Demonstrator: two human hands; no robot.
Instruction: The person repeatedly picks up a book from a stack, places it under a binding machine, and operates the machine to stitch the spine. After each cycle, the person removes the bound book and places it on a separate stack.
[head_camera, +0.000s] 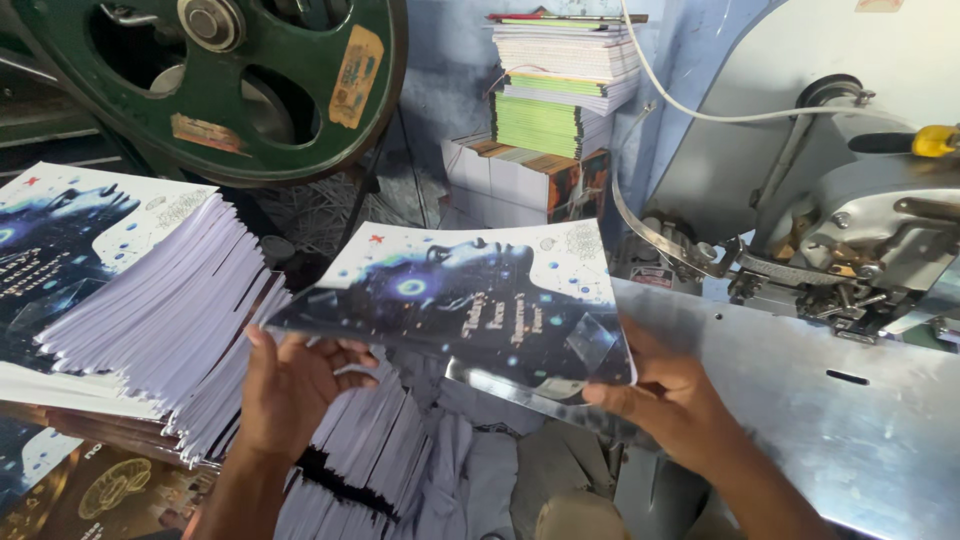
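While both hands are gripping it, the glossy booklet (470, 300) is hanging flat in the air between the stacks on one side and the machine on the other, its dark blue and white cover facing up. The left hand (290, 385) is reaching up from below and pinching the booklet's near left corner, fingers curled underneath and the thumb lying along the edge. The right hand (670, 395) is pinching the near right corner, thumb on top of the cover and fingers tucked out of sight beneath it. The booklet's right edge is hovering just over the left end of the shiny metal table (800, 400), and I cannot tell whether it is touching the metal there.

To the left, a fanned stack of matching booklets (120, 290) is leaning in a slope, white page edges spilling toward the left hand. More page edges are piling below the hands, near a grey cloth (470, 470). Behind the stack, a big green flywheel (230, 80) is filling the upper left corner. On the right, the grey stitching head (870, 240) is sitting over the table, with a white cable (690, 105) curving above it. Against the back wall, a tall pile of green and white notebooks (560, 85) is resting on boxed bundles (525, 180).
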